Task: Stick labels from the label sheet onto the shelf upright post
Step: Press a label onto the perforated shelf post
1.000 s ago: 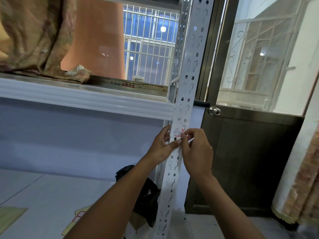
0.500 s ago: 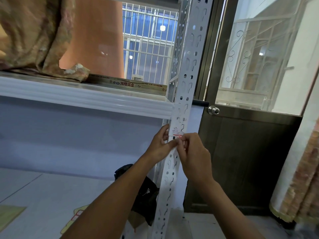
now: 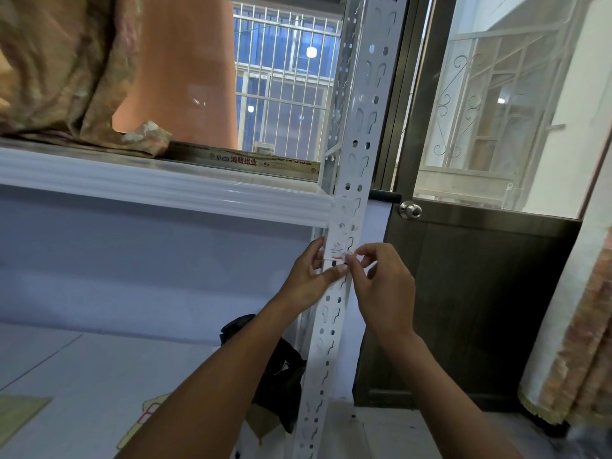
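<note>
Nearest, low on the left, a yellowish sheet (image 3: 145,417) with red outlines lies flat on the pale surface. It may be the label sheet, but I cannot tell. Just right of it a black bag (image 3: 281,366) slumps against the foot of the white, slotted shelf upright post (image 3: 323,342).

Both hands meet higher on that post. The left hand (image 3: 306,276) clasps it, with the thumb laid across the front face and the fingers round the left edge. The right hand (image 3: 385,286) has its fingers curled, and its forefinger and thumb pinch the right edge of the label (image 3: 336,251).

The label is probably only part stuck. If the right hand lets go before the paper is rubbed flat, the edge may spring up or fold onto itself. The post's face is full of holes and keyhole slots, so the label may bridge them and wrinkle. A thin strip of the label also juts past the post's left edge, so it may end up crooked or overhanging.

The label sits on the post's front face, between the two hands. It is just above the left thumb and touches the right fingertips. It is a little below the white shelf beam (image 3: 165,190).

Farther off, patterned cloth (image 3: 66,67) is heaped on the shelf at the left. At the right, a dark door (image 3: 463,309) with a round knob (image 3: 410,210) stands behind the post.
</note>
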